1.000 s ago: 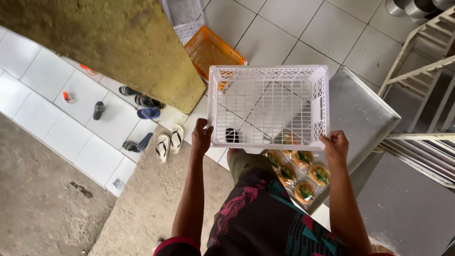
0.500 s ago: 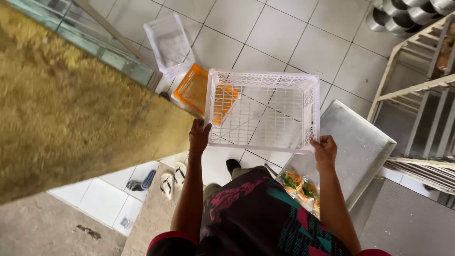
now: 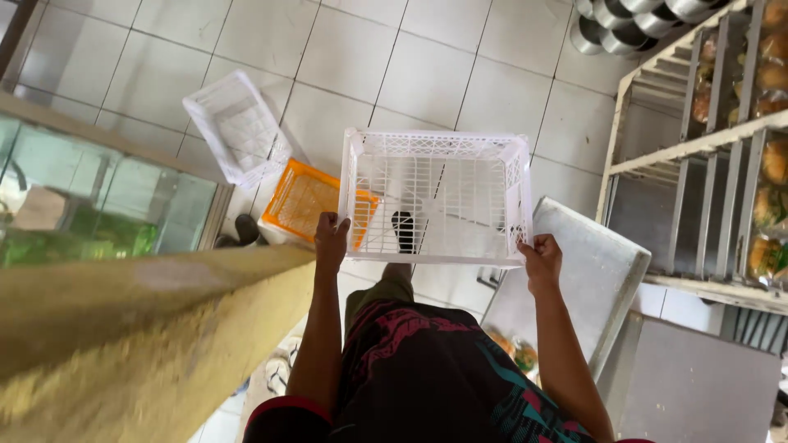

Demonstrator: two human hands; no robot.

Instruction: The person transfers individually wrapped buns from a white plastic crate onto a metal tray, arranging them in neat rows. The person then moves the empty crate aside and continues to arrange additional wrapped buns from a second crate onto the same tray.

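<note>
Empty white plastic lattice crate (image 3: 437,197) held level, long axis left-right; left hand (image 3: 331,240) and right hand (image 3: 541,261) each grip the near rim corners.

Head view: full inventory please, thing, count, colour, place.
white crate: 1, white plastic lattice, empty, centre, held at its near rim by both hands
orange crate: 1, orange, on the floor left of the white crate
second white crate: 1, white, tilted on the floor, upper left
metal tray: 1, grey, right of centre
rack: 1, pale frame, right edge, shelves of wrapped food
metal pots: several, silver, top right
glass panel: 1, greenish, left
floor tiles: white, throughout
left hand: 1, grip on near left rim
right hand: 1, grip on near right rim
</note>
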